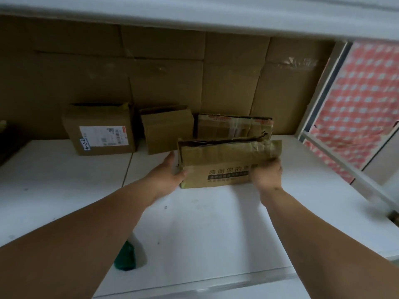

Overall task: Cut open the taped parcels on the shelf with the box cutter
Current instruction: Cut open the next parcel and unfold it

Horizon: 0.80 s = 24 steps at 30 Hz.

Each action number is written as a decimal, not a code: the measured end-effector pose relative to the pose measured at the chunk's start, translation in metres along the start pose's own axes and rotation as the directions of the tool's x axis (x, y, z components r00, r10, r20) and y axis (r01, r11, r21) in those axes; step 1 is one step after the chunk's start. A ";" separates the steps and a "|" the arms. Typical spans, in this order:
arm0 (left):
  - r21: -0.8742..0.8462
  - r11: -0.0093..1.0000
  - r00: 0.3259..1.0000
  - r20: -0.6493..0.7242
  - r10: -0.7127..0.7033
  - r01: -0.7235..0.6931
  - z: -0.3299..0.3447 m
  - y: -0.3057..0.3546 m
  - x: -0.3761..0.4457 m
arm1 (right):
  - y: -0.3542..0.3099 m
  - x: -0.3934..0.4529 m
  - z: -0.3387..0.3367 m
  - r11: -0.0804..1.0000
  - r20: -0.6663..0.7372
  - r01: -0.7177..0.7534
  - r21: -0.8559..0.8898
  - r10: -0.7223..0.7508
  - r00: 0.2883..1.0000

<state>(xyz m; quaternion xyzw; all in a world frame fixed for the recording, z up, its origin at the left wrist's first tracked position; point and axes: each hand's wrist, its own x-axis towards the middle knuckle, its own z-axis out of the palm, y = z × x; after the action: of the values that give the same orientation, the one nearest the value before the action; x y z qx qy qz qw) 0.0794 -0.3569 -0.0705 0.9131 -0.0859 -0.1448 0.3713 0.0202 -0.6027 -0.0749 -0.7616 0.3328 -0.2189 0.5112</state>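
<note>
A flat brown parcel (226, 160) with dark printed characters on its front stands on edge on the white shelf (194, 223), its top seam torn and dark. My left hand (170, 173) grips its left end, fingers up along the side and thumb on the front face. My right hand (267, 171), blurred, holds the right part of the front. Behind stand three more parcels: one with a white label (99, 130), a plain one (168, 130) and a taped one (233, 126). I cannot pick out a box cutter for certain.
A green and white object (126, 255) lies near the shelf's front edge, partly under my left forearm. Flattened cardboard (172, 72) lines the back wall. A white frame post (319, 93) and red checked cloth (358, 108) close the right side. Another shelf board (194, 16) hangs overhead.
</note>
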 end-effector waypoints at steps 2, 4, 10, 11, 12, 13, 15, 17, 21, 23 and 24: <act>-0.049 0.999 1.000 0.004 0.001 -0.001 0.003 0.002 -0.001 | 0.001 0.005 -0.002 1.000 0.034 -0.002 0.029 0.001 0.999; -0.099 0.995 1.000 0.015 0.025 -0.024 0.004 0.004 -0.001 | 0.001 0.013 -0.004 0.998 0.061 -0.034 0.054 0.030 0.998; -0.274 0.961 0.992 -0.098 -0.080 0.050 -0.007 0.003 -0.002 | -0.008 0.024 -0.004 0.995 0.125 -0.073 -0.066 0.081 0.989; -0.272 0.961 0.987 -0.131 -0.092 0.054 -0.010 0.001 -0.003 | -0.009 0.021 -0.002 0.993 0.138 -0.053 -0.109 0.068 0.988; -0.270 0.961 0.981 -0.166 -0.099 0.051 -0.012 -0.001 -0.004 | -0.009 0.018 0.001 0.991 0.146 -0.031 -0.130 0.050 0.988; -0.271 0.962 0.974 -0.202 -0.103 0.045 -0.014 -0.003 -0.006 | -0.008 0.016 0.004 0.991 0.148 -0.011 -0.132 0.031 0.989; -0.278 0.960 0.960 -0.261 -0.104 0.028 -0.019 -0.009 -0.008 | -0.006 0.009 0.012 0.994 0.152 0.022 -0.106 -0.005 0.988; -0.279 0.960 0.950 -0.297 -0.102 0.015 -0.026 -0.016 -0.011 | -0.005 -0.001 0.019 0.999 0.189 0.038 -0.030 -0.032 0.982; -0.210 0.978 0.933 -0.350 -0.080 0.005 -0.042 -0.034 -0.015 | -0.010 -0.020 0.031 0.996 0.289 0.043 0.080 -0.065 0.955; -0.180 0.984 0.914 -0.400 -0.070 -0.004 -0.054 -0.046 -0.018 | -0.017 -0.030 0.037 0.993 0.309 0.059 0.099 -0.087 0.947; -0.180 0.984 0.903 -0.425 -0.067 -0.012 -0.061 -0.052 -0.019 | -0.021 -0.036 0.042 0.992 0.311 0.069 0.109 -0.100 0.945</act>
<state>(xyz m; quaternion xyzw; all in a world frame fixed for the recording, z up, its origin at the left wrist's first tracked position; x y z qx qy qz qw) 0.0840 -0.2756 -0.0617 0.8867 0.0241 0.0474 0.4592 0.0298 -0.5449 -0.0710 -0.7746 0.2028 -0.1316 0.5844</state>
